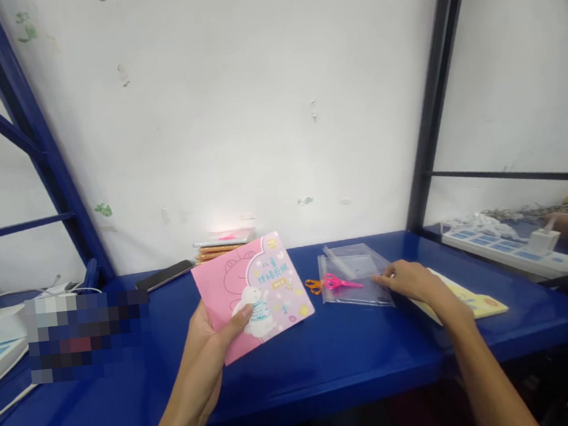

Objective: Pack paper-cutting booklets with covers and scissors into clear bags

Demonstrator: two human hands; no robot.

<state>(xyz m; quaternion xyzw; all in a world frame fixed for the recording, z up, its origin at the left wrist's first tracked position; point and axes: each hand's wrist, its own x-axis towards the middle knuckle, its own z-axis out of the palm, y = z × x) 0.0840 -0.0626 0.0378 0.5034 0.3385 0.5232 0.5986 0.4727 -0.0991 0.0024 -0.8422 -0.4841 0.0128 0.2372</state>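
Note:
A pink children's paper-cutting booklet (276,287) with a white rabbit and a frog outline on its cover is tilted up over the blue table. My left hand (215,330) grips its lower left edge, thumb across the front. To the right, a clear plastic bag (352,250) lies on the tabletop. My right hand (416,284) has its fingers pinched at the bag's right edge. Pink scissors (343,281) rest on the bag, and orange scissors (314,286) sit at its left side. Under my right wrist lies a yellow booklet (481,302), partly covered.
A stack of booklets (224,245) stands by the wall, with a dark phone (164,276) to its left. White power strips (513,251) and cables lie at both sides. Blue frame posts (44,149) rise at the table's back corners. A blurred patch covers something at left.

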